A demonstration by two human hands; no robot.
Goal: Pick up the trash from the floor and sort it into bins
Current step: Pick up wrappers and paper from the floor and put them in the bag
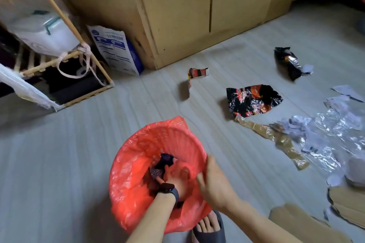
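Observation:
A bin lined with a red plastic bag [138,156] stands on the floor just in front of me. My left hand [174,180], with a dark watch on the wrist, reaches down inside it, fingers spread and pressing on dark purple trash [162,165] at the bottom. My right hand [214,183] is at the bin's right rim, with the bag's edge between thumb and fingers; it is blurred. On the floor beyond lie a black-and-red wrapper [251,99], a small red carton piece [194,77] and a black foil packet [288,63].
Clear and silvery plastic sheets [331,136], a brown tape strip [276,138] and torn paper lie at the right. Cardboard [347,207] sits at the lower right. A wooden cabinet [177,16] and a bamboo rack [65,61] stand behind. My sandalled foot [209,227] is beside the bin.

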